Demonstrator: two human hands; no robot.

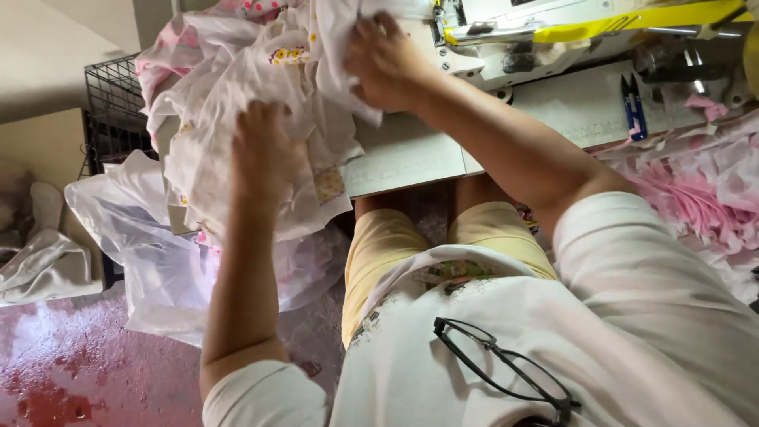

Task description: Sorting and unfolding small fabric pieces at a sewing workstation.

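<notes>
My left hand [265,146] presses down on a heap of white fabric pieces [237,87] printed with small yellow and pink flowers, piled at the left end of the sewing table [411,154]. My right hand [383,59] grips a fold of the same white fabric near the top of the heap, close to the white sewing machine [506,35]. The cloth hides most of the fingers of both hands.
Blue thread snips [632,107] lie on the table to the right. Pink ruffled fabric [696,198] is heaped at the right. A clear plastic bag [150,253] hangs below the pile, beside a black wire basket [115,103]. Black glasses [506,368] hang on my shirt. The floor is red.
</notes>
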